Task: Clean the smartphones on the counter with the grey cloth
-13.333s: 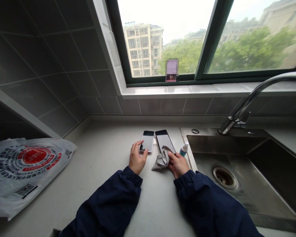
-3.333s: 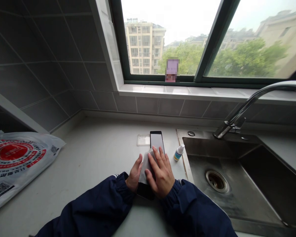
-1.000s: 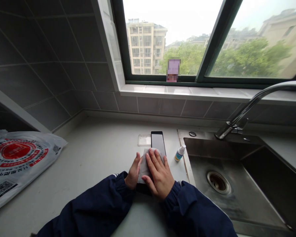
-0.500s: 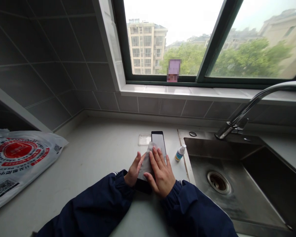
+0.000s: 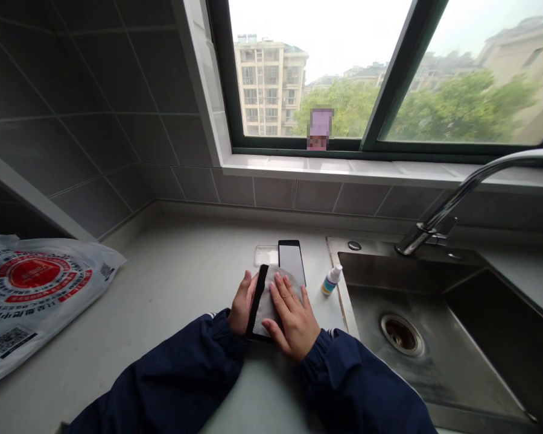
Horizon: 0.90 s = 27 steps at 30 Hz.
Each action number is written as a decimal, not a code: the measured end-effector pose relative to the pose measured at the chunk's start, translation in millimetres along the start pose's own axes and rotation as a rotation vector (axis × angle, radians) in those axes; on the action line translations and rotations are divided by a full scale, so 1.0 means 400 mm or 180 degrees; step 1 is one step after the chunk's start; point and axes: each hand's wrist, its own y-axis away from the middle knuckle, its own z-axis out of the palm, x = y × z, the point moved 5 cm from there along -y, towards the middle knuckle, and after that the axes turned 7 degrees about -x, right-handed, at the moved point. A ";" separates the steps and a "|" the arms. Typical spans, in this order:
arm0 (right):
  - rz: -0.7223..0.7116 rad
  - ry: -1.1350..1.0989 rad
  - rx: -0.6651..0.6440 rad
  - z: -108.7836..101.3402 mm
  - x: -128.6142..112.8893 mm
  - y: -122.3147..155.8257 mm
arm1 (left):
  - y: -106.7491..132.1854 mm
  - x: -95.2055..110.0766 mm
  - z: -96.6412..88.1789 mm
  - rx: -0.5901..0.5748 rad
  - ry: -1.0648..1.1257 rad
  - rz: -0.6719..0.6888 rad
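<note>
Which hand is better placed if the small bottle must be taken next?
Probably the right hand: it is nearer the bottle, though it lies flat on the cloth. The left hand is farther away, holding the phone beneath.

White kitchen countertop (image 5: 185,259), stainless-steel sink (image 5: 457,337) set into its right side. On the surface: 1 printed plastic bag (image 5: 45,289), left side; towards the back edge, 1 clear phone case (image 5: 265,256) and, immediately right, 1 smartphone (image 5: 291,256), screen up; 1 spray bottle (image 5: 331,280), upright, near the sink.
</note>
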 end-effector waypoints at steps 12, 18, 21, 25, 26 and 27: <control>-0.0686 -0.0228 -0.0232 -0.026 -0.063 0.011 | -0.003 0.070 -0.032 0.0631 -0.0165 0.0023; -0.0830 -0.0336 -0.0497 -0.039 -0.082 0.013 | 0.000 0.077 -0.051 0.0627 -0.0245 -0.0099; -0.0857 -0.0409 -0.0591 -0.030 -0.087 0.014 | 0.003 0.069 -0.050 0.0680 -0.0223 -0.0161; -0.0833 -0.0468 -0.0606 -0.006 -0.091 0.016 | 0.008 0.061 -0.040 0.0728 -0.0231 -0.0228; -0.0819 -0.0466 -0.0611 -0.002 -0.092 0.016 | 0.010 0.061 -0.038 0.0738 -0.0252 -0.0222; -0.0806 -0.0456 -0.0623 0.001 -0.092 0.016 | 0.011 0.060 -0.038 0.0742 -0.0277 -0.0214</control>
